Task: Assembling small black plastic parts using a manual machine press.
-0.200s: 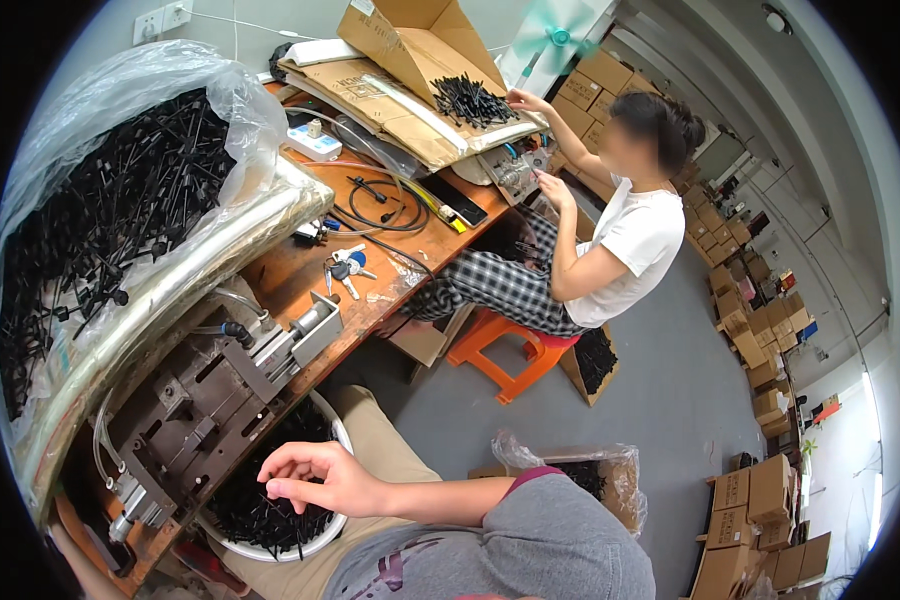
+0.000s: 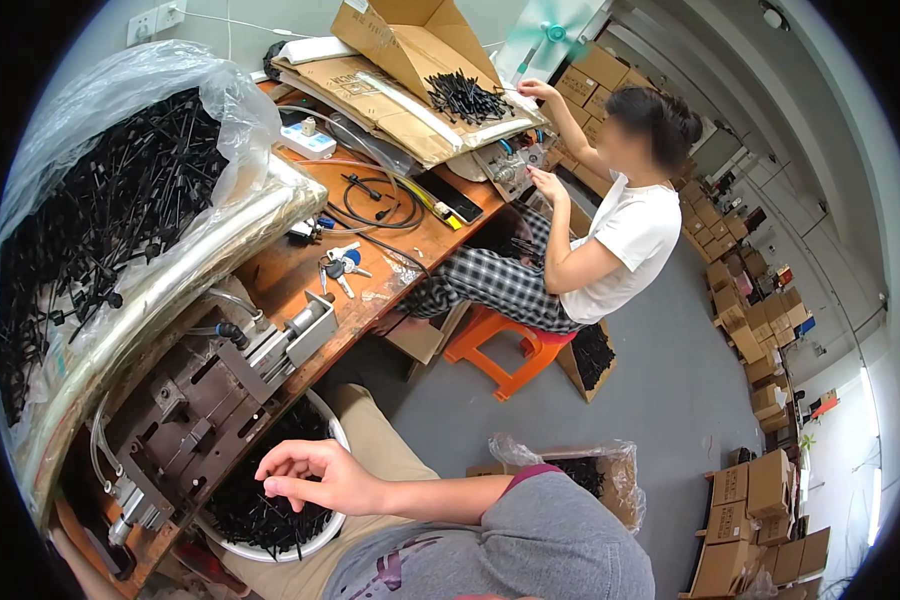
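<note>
My right hand [image 2: 315, 476] hovers over a round white tub [image 2: 342, 433] of thin black plastic parts [image 2: 260, 515]. Its fingers are loosely bent, with the thumb apart from them and nothing visible between. Left of it, on the bench edge, sits a dark metal fixture [image 2: 195, 425] with pneumatic cylinders and clear air tubes. At the lower left rim only a strip of my left forearm [image 2: 82, 565] shows. My left hand itself is out of sight. Beyond the fixture stands a large clear plastic bag [image 2: 235, 105] heaped with more black parts.
Keys [image 2: 342, 268], coiled cable, a phone [image 2: 452, 197] and a white power strip [image 2: 308, 141] lie on the wooden bench [image 2: 280, 265]. A co-worker [image 2: 610, 240] sits on an orange stool [image 2: 505, 355] beside cardboard with black parts. Stacked cartons [image 2: 760, 490] line the right.
The co-worker's raised hand has shifted slightly away from the pile of black parts, with a thin dark piece at its fingertips. The view has moved slightly; my right hand stays over the tub.
</note>
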`<state>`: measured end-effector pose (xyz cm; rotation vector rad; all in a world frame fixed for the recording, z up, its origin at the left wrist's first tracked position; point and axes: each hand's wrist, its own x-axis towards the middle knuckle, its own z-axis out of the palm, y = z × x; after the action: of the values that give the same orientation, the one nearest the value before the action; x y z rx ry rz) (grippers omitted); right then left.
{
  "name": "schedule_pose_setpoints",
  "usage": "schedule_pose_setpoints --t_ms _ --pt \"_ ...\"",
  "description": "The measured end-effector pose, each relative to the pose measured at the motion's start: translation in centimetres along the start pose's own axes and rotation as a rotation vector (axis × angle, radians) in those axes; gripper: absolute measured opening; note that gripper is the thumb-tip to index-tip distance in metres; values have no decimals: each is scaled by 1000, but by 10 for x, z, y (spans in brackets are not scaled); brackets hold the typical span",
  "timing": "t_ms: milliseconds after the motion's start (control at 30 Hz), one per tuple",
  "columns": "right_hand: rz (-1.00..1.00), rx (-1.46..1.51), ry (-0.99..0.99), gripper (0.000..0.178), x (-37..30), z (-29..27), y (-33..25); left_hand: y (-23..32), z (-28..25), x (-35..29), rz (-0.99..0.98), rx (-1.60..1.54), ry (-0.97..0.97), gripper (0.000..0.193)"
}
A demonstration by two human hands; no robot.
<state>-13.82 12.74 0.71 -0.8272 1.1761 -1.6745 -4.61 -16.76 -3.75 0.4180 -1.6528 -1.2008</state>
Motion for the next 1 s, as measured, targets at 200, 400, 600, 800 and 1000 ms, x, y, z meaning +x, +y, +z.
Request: schedule_pose_setpoints --t_ms 200,400,600,800,1000 --pt "-5 15 -6 17 -1 -1 6 6 -32 -13 -28 -16 51 45" --pt "-8 30 4 17 -5 -3 9 15 -67 -24 -50 -30 115 46" --pt "-20 18 6 14 -6 0 11 26 -105 -36 -67 -37 184 47" --pt "-21 56 1 14 -8 2 18 37 -144 -49 -85 -47 254 47" --pt "6 120 -6 11 -9 6 15 49 -185 -66 -108 -51 334 48"
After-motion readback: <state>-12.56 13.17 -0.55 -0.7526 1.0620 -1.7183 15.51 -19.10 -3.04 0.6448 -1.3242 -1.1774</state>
